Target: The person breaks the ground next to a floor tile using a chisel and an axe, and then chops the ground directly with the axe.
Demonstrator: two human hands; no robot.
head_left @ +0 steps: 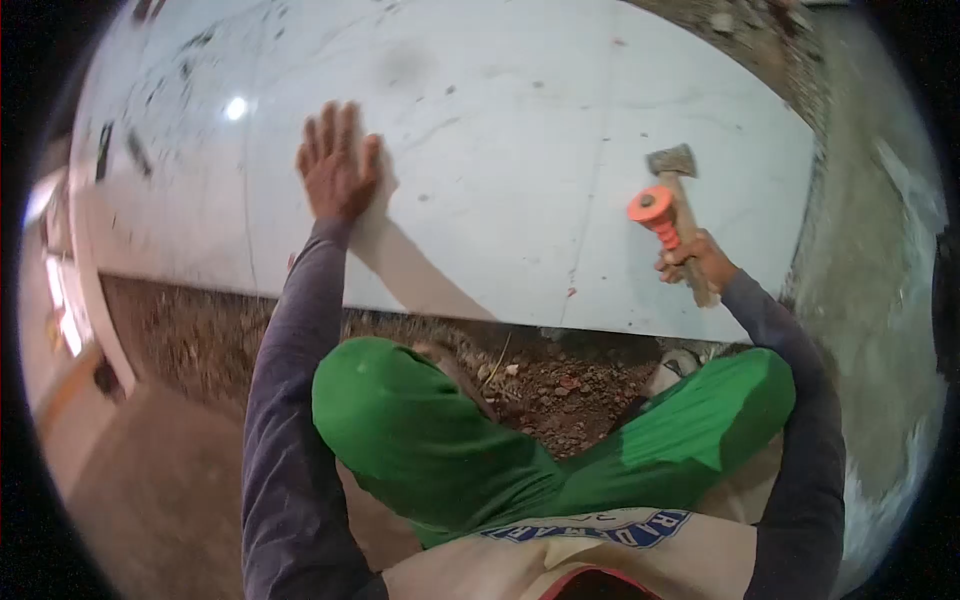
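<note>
My left hand (340,170) lies with its fingers spread on a large white marbled slab (500,180), left of the middle. Over the slab's right part, my right hand (704,264) is closed round the wooden handle of a hammer (684,210). The hammer's grey metal head points away from me. An orange tool with a round disc end (651,204) lies against the handle, and its lower part reaches my right fingers. Whether those fingers grip the orange tool too is hard to tell.
Reddish rubble and soil (560,395) show between the slab's near edge and my green-clad legs (430,430). A grey floor strip (870,300) runs along the right. Two dark marks or thin objects (104,151) are at the slab's far left.
</note>
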